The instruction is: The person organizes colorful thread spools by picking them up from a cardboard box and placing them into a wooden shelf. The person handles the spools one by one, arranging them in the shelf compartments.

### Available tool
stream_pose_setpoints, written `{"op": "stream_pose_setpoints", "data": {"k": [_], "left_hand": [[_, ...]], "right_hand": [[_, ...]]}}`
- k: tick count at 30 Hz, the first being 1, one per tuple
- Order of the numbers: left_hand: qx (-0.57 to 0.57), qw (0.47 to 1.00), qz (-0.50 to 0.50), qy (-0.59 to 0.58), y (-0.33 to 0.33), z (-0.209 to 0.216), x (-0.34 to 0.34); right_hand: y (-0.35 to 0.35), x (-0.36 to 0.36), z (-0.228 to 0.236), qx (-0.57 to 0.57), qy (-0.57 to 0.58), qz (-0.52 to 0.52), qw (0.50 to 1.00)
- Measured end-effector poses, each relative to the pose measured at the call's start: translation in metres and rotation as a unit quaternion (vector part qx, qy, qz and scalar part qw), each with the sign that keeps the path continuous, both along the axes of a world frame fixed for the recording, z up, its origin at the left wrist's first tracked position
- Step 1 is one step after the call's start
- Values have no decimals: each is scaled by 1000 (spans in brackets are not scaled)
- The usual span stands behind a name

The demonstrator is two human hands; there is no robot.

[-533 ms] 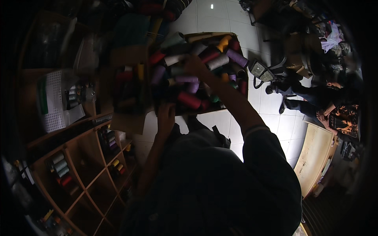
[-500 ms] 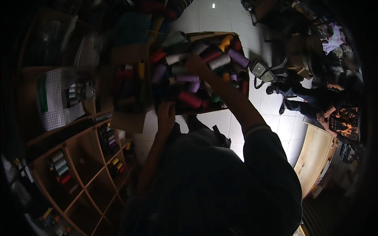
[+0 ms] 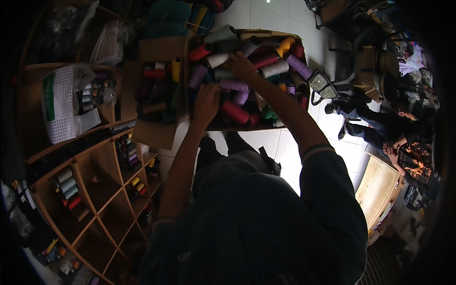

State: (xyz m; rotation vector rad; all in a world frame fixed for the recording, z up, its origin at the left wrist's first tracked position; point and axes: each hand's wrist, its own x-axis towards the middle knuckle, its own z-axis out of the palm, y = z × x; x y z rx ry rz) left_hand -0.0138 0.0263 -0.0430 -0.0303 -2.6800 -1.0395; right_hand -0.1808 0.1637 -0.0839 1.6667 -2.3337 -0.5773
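A cardboard box (image 3: 304,42) holds a heap of thread spools in many colours. My right hand (image 3: 241,67) reaches over the heap with its fingers stretched down, beside a pale grey spool (image 3: 217,60) and a dark red spool (image 3: 264,59). Its fingertips are dim, and I see no spool held in it. At the box's near left part is my left hand (image 3: 208,102), fingers loosely bent with nothing visible in them. It lies close to a purple spool (image 3: 197,77) and a red spool (image 3: 234,112). Lilac spools (image 3: 233,85) lie between the two hands.
A smaller open carton (image 3: 156,135) with more spools stands left of the box. Wooden cubbyhole shelves (image 3: 102,213) hold rows of spools at lower left, with a plastic bag (image 3: 61,104) above. A seated person (image 3: 370,114) and a wooden board (image 3: 377,185) are at right.
My left hand has risen from the box's near edge and now sits over the spools. My right hand has shifted slightly right but remains over the heap. The view has moved a little.
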Motion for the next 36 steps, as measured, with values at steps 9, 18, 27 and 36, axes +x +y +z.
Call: {"op": "stream_pose_setpoints", "data": {"k": [9, 18, 27, 36], "left_hand": [[-157, 970, -74, -171, 12, -19, -40], [167, 976, 7, -139, -2, 0, -2], [368, 898, 50, -236, -12, 12, -54], [-298, 886, -255, -248, 3, -21, -96]], "right_hand": [[-7, -1, -14, -3, -70, -39, 997], [31, -20, -7, -106, -51, 96, 988], [56, -1, 42, -365, -355, -81, 857], [97, 40, 58, -715, -535, -259, 368]]}}
